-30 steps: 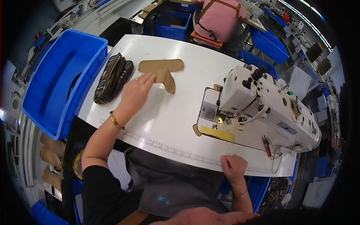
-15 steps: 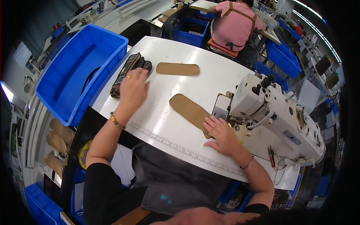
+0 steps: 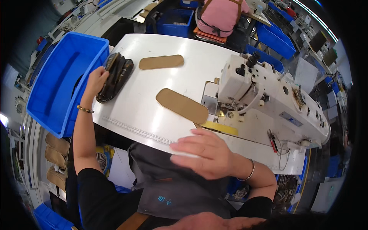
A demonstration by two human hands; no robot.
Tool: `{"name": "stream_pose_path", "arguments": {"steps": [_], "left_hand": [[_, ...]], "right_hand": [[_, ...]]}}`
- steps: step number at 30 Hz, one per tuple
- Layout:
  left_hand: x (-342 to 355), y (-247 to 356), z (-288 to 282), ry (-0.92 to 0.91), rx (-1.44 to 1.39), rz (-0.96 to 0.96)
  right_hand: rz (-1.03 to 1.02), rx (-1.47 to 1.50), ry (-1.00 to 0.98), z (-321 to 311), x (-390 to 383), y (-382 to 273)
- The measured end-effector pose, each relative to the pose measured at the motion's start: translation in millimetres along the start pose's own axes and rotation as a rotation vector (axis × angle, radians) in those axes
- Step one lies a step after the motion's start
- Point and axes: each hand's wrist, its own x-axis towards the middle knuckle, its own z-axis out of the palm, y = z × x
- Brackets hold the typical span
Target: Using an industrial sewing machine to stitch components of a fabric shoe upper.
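My left hand is closed at the left edge of a dark striped fabric bundle, its fingertips partly hidden. The bundle lies folded at the table's left end. My right hand hovers over the table's front edge, fingers stretched out and slightly blurred, holding nothing. Just beyond it lies a tan rounded fabric piece, whose right end is close to the sewing machine. Under that end is a yellow strip. A second tan piece rests farther back, touched by neither hand.
A large blue bin stands against the table's left side. A ruler strip runs along the front edge. Red-handled snips lie right of the machine. Beyond the table, a person in pink sits near more blue bins.
My right hand has lifted off the tan piece and come back toward me. My left hand has moved from above the bundle to its left edge and closed. The view has shifted.
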Motion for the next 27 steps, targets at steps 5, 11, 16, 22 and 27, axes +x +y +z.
{"name": "stream_pose_path", "arguments": {"steps": [5, 11, 16, 22, 27], "left_hand": [[5.1, 2.8, -27.7, 0.342, 0.003, 0.029], [-26.0, 61.4, -52.3, 0.296, -0.316, 0.005], [-86.0, 122.6, -33.6, -0.038, -1.019, -0.283], [-153.3, 207.5, 28.0, -0.283, -1.446, -0.556], [-164.7, 206.5, 23.5, -0.492, -1.124, -0.162]], "right_hand": [[-0.146, 0.391, 0.140, -5.1, 33.8, -43.4], [-0.323, 0.401, 0.359, 10.9, 25.0, -27.6], [-0.251, 0.076, 0.371, -5.5, 7.0, -29.9], [0.223, -0.269, 0.212, 31.8, 2.4, -2.5], [0.373, 0.086, 0.215, 40.9, -15.1, 17.6]]}}
